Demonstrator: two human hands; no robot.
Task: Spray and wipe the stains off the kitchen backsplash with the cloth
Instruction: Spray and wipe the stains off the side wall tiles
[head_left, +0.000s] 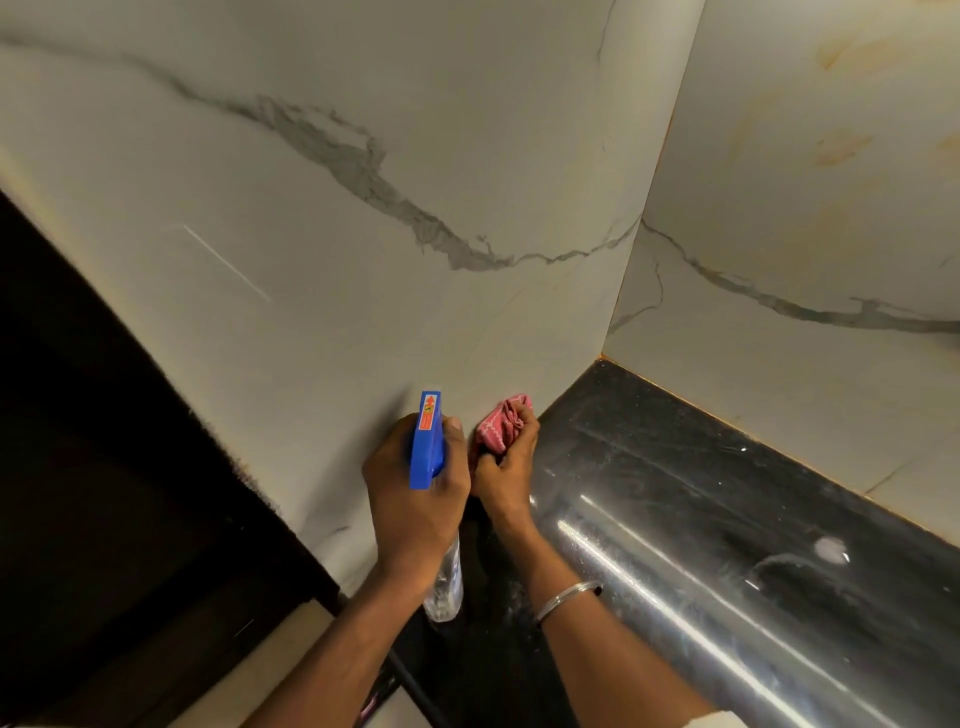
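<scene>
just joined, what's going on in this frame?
A person is cleaning a marble-look backsplash above a black counter. The left hand grips a blue-topped spray bottle, nozzle towards the wall. The right hand holds a bunched pink cloth low by the wall near the corner; whether it touches the tile is unclear. Yellowish marks show high on the right-hand panel, away from both hands.

**One sticker, no words to read**

The blue top of the spray bottle (427, 457) has a small orange sticker (429, 413) on it. The sticker has a pale shape that looks like an arrow pointing up, with tiny marks under it. The marks are too small and blurry to read.
</scene>
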